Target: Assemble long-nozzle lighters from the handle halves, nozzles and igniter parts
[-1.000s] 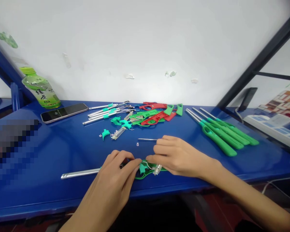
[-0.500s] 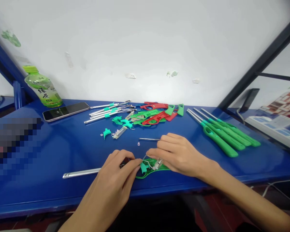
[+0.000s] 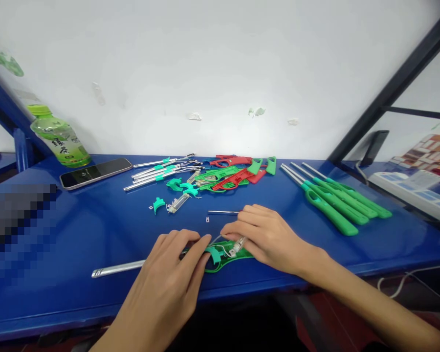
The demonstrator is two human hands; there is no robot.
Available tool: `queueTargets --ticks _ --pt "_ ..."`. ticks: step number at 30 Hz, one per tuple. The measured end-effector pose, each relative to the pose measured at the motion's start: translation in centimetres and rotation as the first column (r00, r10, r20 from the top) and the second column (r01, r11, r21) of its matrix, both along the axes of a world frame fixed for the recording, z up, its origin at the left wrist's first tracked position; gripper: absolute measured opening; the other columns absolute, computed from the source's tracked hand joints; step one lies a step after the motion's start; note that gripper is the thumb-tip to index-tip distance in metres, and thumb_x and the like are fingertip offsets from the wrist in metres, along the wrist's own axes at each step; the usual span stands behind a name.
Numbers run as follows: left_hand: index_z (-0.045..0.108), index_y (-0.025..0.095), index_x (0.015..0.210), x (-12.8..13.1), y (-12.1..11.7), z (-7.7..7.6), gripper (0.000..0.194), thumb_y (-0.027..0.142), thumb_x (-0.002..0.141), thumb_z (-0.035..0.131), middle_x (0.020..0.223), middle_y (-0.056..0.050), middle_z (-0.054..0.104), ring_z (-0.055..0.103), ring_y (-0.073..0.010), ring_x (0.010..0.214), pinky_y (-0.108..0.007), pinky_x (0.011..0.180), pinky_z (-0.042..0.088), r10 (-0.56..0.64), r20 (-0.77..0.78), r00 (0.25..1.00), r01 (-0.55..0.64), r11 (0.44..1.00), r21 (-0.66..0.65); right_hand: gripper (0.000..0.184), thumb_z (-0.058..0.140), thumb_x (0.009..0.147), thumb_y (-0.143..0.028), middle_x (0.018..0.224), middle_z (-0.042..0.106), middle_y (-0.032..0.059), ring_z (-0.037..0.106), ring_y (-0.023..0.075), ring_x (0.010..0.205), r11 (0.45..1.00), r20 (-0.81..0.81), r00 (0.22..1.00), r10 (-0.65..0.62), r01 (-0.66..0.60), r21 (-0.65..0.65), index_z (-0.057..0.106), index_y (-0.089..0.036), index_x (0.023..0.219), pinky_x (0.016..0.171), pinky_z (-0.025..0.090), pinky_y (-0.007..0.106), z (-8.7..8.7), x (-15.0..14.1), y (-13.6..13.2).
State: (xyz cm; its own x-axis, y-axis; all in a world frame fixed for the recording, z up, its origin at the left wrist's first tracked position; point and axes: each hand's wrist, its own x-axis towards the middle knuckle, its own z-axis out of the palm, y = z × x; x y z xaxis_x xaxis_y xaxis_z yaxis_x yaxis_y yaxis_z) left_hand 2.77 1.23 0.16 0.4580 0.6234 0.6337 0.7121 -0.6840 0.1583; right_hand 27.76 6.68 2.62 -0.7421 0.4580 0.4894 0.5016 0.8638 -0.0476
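An opened green lighter half-shell (image 3: 227,264) lies between my hands near the table's front edge. Inside it sit a teal trigger (image 3: 215,255), a thin white wire and a clear fuel tank (image 3: 237,246). My left hand (image 3: 172,269) closes over the shell's front end, its fingertips beside the trigger. A silver lighter tube (image 3: 118,269) sticks out left from under that hand. With bent fingers, my right hand (image 3: 266,237) grips the shell's rear end by the tank, its index fingertip at a thin clear hose. A thin metal rod (image 3: 222,212) protrudes from under its curled fingers.
Behind lie several silver tubes (image 3: 150,182), red shell halves (image 3: 232,179), green shell halves (image 3: 220,175) and a loose tank (image 3: 178,203). Several assembled green lighters (image 3: 332,212) are at right. A phone (image 3: 95,173) and bottle (image 3: 61,139) stay left; a tiny clip (image 3: 207,219) lies mid-table.
My left index fingertip has lifted off the trigger area, and the trigger now shows more fully, turned slightly. My right hand keeps its hold. The whole view has shifted a little.
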Motion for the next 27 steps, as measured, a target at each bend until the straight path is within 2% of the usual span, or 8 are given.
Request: queueTargets --ticks 4,9,11,14,16,19,22,27 --pt "0.068 0.014 0.126 0.9 0.7 0.7 0.026 0.016 0.107 0.051 0.110 -0.011 0.071 0.063 -0.0281 0.098 -0.045 0.082 0.048 0.019 -0.034 0.999 -0.020 0.998 -0.055 0.024 0.052 0.101 -0.005 0.084 0.067 0.0018 0.055 0.0187 0.074 0.998 -0.074 0.997 -0.003 -0.001 -0.063 0.070 -0.018 0.110 0.073 0.041 0.032 -0.3 -0.1 -0.1" --pt "0.074 0.022 0.103 1.9 1.7 0.6 0.023 0.018 0.107 0.052 0.097 -0.002 0.076 0.065 -0.0238 0.086 -0.043 0.079 0.047 0.009 0.037 0.999 -0.002 0.979 -0.202 0.021 0.054 0.101 -0.007 0.085 0.067 0.0010 0.059 0.0188 0.078 0.989 -0.111 0.993 -0.038 0.022 -0.144 0.067 -0.021 0.111 0.075 0.044 0.032 0.1 -0.1 -0.5" --pt "0.074 0.023 0.103 1.9 1.7 0.3 0.021 0.018 0.107 0.053 0.098 -0.001 0.077 0.066 -0.0236 0.087 -0.042 0.079 0.047 0.019 0.079 0.997 -0.003 0.981 -0.192 0.025 0.062 0.102 -0.017 0.090 0.067 0.0009 0.061 0.0188 0.078 0.979 -0.150 0.985 -0.091 0.061 -0.197 0.060 -0.022 0.126 0.077 0.047 0.033 0.3 0.1 -1.0" --pt "0.072 0.023 0.105 1.7 1.4 -0.1 0.020 0.017 0.107 0.053 0.100 -0.002 0.076 0.065 -0.0237 0.092 -0.041 0.082 0.047 0.012 0.101 0.995 0.004 0.988 -0.154 0.046 0.066 0.104 -0.036 0.105 0.066 0.0048 0.063 0.0195 0.081 0.958 -0.226 0.957 -0.181 0.119 -0.261 0.043 -0.022 0.141 0.082 0.050 0.037 0.4 0.6 -2.2" --pt "0.071 0.021 0.109 1.7 1.3 -0.3 0.020 0.016 0.107 0.052 0.101 -0.003 0.075 0.064 -0.0236 0.094 -0.041 0.083 0.047 0.004 0.091 0.996 0.008 0.991 -0.135 0.033 0.056 0.109 -0.036 0.108 0.066 0.0057 0.065 0.0207 0.087 0.943 -0.252 0.940 -0.231 0.153 -0.295 0.044 -0.024 0.137 0.085 0.051 0.038 0.4 0.7 -2.8" --pt "0.070 0.020 0.113 1.7 1.1 -0.5 0.022 0.014 0.108 0.050 0.103 -0.004 0.074 0.064 -0.0232 0.094 -0.041 0.083 0.048 -0.006 0.076 0.997 0.015 0.993 -0.116 0.010 0.047 0.114 -0.027 0.104 0.071 0.0025 0.067 0.0202 0.091 0.905 -0.257 0.919 -0.299 0.188 -0.382 0.053 -0.026 0.122 0.087 0.050 0.036 0.2 0.4 -3.2" --pt "0.070 0.019 0.117 1.6 1.1 -0.4 0.023 0.014 0.109 0.049 0.104 -0.004 0.074 0.065 -0.0233 0.093 -0.041 0.084 0.049 -0.001 0.071 0.997 0.008 0.996 -0.093 0.011 0.050 0.113 -0.024 0.104 0.075 0.0003 0.068 0.0197 0.095 0.886 -0.267 0.910 -0.318 0.185 -0.426 0.061 -0.027 0.111 0.088 0.049 0.035 0.0 0.1 -3.2" --pt "0.069 0.021 0.117 1.6 0.9 -0.3 0.022 0.015 0.109 0.049 0.104 -0.004 0.073 0.064 -0.0229 0.093 -0.042 0.086 0.048 -0.009 0.064 0.998 0.015 0.996 -0.092 0.012 0.054 0.111 -0.022 0.106 0.078 0.0012 0.069 0.0202 0.098 0.903 -0.268 0.922 -0.280 0.159 -0.399 0.066 -0.025 0.109 0.096 0.048 0.037 -0.2 -0.1 -3.2"
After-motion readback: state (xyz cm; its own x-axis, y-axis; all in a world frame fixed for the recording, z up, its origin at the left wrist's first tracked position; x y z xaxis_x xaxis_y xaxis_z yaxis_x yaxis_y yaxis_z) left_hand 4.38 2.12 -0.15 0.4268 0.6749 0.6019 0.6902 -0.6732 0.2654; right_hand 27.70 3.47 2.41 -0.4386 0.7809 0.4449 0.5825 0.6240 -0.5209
